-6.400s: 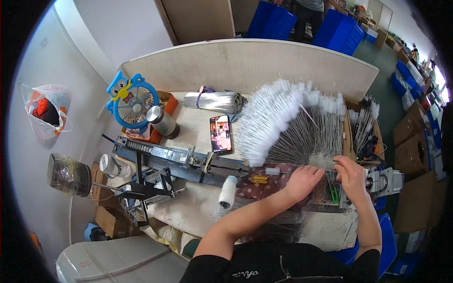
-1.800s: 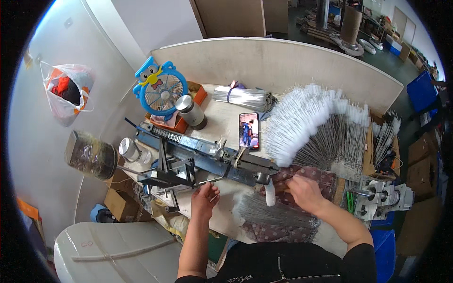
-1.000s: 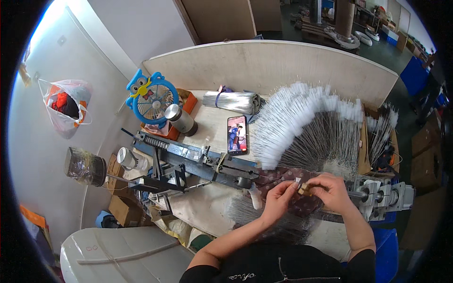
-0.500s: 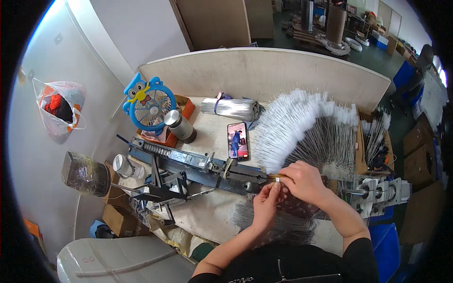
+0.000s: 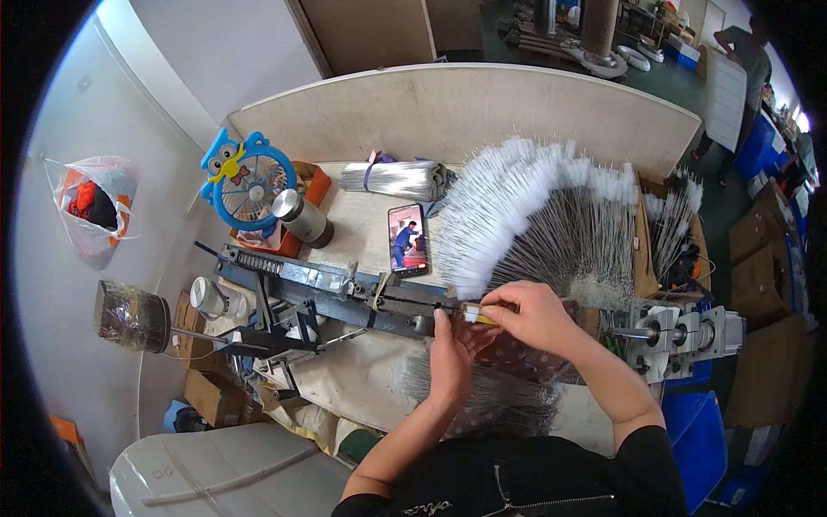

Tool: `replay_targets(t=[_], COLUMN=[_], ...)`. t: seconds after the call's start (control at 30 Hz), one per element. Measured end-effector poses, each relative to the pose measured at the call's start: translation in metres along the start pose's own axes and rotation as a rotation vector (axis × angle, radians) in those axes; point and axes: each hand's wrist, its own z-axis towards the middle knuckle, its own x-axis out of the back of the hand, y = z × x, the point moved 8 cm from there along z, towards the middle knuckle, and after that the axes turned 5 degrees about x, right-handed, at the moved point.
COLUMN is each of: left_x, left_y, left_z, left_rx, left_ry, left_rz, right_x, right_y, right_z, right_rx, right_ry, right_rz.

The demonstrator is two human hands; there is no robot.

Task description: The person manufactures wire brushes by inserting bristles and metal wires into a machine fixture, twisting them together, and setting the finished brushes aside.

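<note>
My right hand (image 5: 525, 314) pinches a small white and yellow piece (image 5: 475, 315) at the right end of a long blue-grey metal machine (image 5: 332, 289). My left hand (image 5: 450, 362) rests just below it, fingertips touching the same piece and the machine's end. Behind my hands a big fan of white-tipped wire brushes (image 5: 538, 215) lies spread on the bench. Beneath my forearms sits a heap of thin bare wires (image 5: 491, 401) on dotted cloth.
A phone (image 5: 408, 251) with a lit screen lies by the brushes. A blue owl-shaped fan (image 5: 248, 183), a metal flask (image 5: 297, 218), a bundle of wires (image 5: 392, 179) and a motor unit (image 5: 680, 332) stand around. Cardboard boxes sit on the right; a person stands far back.
Both hands have moved left from the dotted cloth to the machine's right end, bringing the small white and yellow piece up against it.
</note>
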Motion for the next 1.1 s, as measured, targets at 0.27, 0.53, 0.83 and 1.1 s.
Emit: replay_targets(t=[0.27,0.53,0.83,1.1], left_x=[-0.005,0.002,0.004,0.007], left_y=[-0.002,-0.008,-0.008,-0.014], left_z=[-0.006,-0.002,0.001,0.005], left_rx=[-0.086,-0.105,-0.122,-0.124], left_ry=[-0.002,-0.016,-0.009,-0.062], left_rz=[-0.274,-0.297,-0.254,-0.378], right_x=[-0.008,-0.002,0.008,-0.005], right_y=[-0.043,-0.049,-0.039,-0.042], right_z=[-0.023,-0.033,-0.034,-0.030], right_rx=[0.359,0.482,0.466,0.433], right_ry=[0.357,0.325,0.275,0.253], right_rz=[-0.493,-0.571,-0.504,-0.478])
